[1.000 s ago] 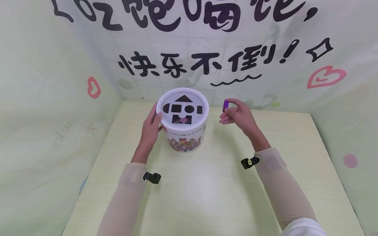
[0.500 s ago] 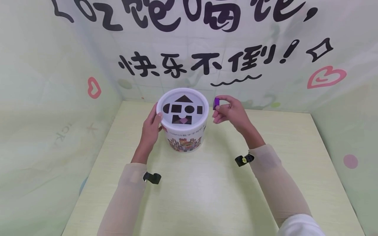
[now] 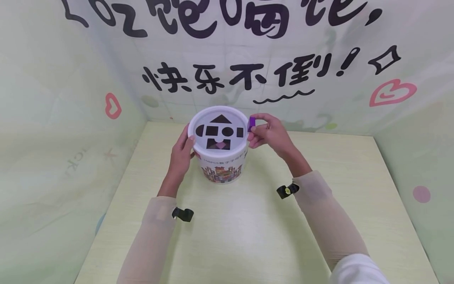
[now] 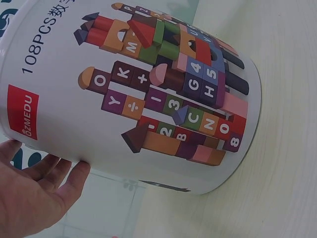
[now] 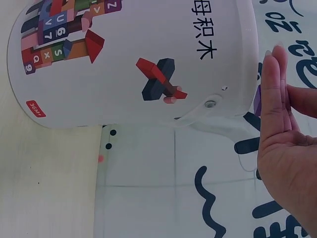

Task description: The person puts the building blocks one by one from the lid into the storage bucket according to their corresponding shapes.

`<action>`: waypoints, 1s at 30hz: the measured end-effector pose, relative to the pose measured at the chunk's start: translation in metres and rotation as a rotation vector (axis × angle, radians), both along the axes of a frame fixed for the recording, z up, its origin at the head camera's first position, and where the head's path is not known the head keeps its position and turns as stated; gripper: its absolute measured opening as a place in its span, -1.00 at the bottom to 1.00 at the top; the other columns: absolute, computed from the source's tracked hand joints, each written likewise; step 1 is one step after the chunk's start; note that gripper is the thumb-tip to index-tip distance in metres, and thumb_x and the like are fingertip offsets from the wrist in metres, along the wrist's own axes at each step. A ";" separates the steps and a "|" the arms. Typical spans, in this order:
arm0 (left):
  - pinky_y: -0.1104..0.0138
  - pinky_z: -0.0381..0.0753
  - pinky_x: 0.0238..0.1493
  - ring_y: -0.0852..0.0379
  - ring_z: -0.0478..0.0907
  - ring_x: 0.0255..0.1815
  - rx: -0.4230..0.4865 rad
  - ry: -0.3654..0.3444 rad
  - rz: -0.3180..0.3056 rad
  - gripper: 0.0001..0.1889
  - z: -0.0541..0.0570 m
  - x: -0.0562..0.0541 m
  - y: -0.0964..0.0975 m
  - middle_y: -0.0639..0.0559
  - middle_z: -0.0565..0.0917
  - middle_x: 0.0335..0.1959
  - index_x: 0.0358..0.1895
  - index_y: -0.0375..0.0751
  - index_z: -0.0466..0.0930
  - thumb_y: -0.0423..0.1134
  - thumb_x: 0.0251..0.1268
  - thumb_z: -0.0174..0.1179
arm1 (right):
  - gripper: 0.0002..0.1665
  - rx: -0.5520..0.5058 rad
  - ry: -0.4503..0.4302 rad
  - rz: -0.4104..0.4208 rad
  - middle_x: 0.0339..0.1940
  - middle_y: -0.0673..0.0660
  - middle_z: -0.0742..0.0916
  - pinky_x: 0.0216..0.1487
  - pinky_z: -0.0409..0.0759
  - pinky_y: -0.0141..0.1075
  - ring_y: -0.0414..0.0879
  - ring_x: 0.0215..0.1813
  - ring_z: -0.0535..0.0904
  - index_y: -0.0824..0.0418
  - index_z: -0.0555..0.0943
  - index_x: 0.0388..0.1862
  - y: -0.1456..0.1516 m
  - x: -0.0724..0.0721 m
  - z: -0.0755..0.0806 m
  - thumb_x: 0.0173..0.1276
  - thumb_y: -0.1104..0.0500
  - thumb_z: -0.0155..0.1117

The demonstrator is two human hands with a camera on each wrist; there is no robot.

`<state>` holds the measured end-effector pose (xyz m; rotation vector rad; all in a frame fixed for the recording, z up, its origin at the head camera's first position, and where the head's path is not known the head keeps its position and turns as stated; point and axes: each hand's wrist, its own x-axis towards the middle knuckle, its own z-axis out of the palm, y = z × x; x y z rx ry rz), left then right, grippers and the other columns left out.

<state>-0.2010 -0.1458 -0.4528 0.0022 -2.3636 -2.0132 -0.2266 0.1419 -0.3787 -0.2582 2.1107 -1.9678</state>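
Observation:
In the head view a white lidded block bucket (image 3: 221,167) stands upright on the table, and its lid (image 3: 198,146) has several shaped holes. My left hand (image 3: 180,157) holds the bucket's left side, thumb at the rim; the left wrist view shows its fingers (image 4: 74,181) against the wall. My right hand (image 3: 271,136) pinches a small purple block (image 3: 252,123) between thumb and index finger, right beside the lid's right rim. In the right wrist view the fingers (image 5: 271,94) mostly hide this block (image 5: 257,99). A pinkish piece (image 3: 220,145) shows through the lid's front hole.
The pale wooden table (image 3: 234,236) has printed wall sheets on its left, back and right. The back sheet (image 3: 220,51) rises close behind the bucket. A small handle fixing (image 5: 210,104) is on the bucket's side. Each wrist carries a black strap device (image 3: 183,214).
My right hand has moved left with the purple block, from a gap beside the bucket up to the lid's right rim. The left hand and bucket have stayed in place.

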 end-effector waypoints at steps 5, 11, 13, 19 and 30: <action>-0.07 0.47 0.29 0.00 0.36 0.35 0.003 -0.001 -0.003 -0.49 0.001 0.001 0.001 0.16 0.31 0.46 0.45 0.50 0.17 0.17 0.47 -0.07 | -0.53 -0.005 -0.016 0.024 -0.48 0.22 0.72 -0.34 0.77 -0.12 -0.01 -0.52 0.69 0.34 0.33 0.31 -0.007 -0.002 0.000 0.44 0.34 0.07; -0.08 0.46 0.29 0.01 0.35 0.35 0.003 -0.005 -0.007 -0.49 0.001 0.001 0.000 0.18 0.30 0.46 0.45 0.50 0.16 0.17 0.47 -0.08 | -0.53 0.008 -0.075 0.027 -0.45 0.25 0.71 -0.33 0.77 -0.12 0.00 -0.51 0.69 0.30 0.35 0.31 -0.015 -0.004 0.001 0.44 0.32 0.08; -0.08 0.47 0.28 0.01 0.35 0.36 0.001 -0.005 -0.006 -0.49 0.001 0.001 0.000 0.18 0.30 0.46 0.45 0.51 0.16 0.18 0.47 -0.08 | -0.53 0.008 -0.091 0.028 -0.44 0.26 0.71 -0.33 0.77 -0.12 0.00 -0.51 0.68 0.29 0.35 0.30 -0.017 -0.005 0.002 0.44 0.32 0.08; -0.08 0.48 0.27 -0.01 0.36 0.36 -0.011 0.000 -0.003 -0.49 -0.001 -0.001 0.000 0.17 0.31 0.46 0.44 0.53 0.16 0.20 0.46 -0.09 | -0.55 0.018 -0.122 0.034 -0.44 0.27 0.71 -0.34 0.77 -0.12 -0.01 -0.52 0.68 0.31 0.37 0.28 -0.023 -0.006 0.005 0.43 0.34 0.09; -0.08 0.48 0.28 -0.01 0.36 0.35 -0.011 -0.008 -0.004 -0.49 0.000 -0.001 0.000 0.16 0.31 0.46 0.45 0.51 0.15 0.18 0.48 -0.09 | -0.61 0.092 -0.188 0.053 -0.45 0.24 0.70 -0.36 0.77 -0.17 -0.05 -0.54 0.65 0.31 0.41 0.22 -0.032 -0.011 0.011 0.43 0.32 0.10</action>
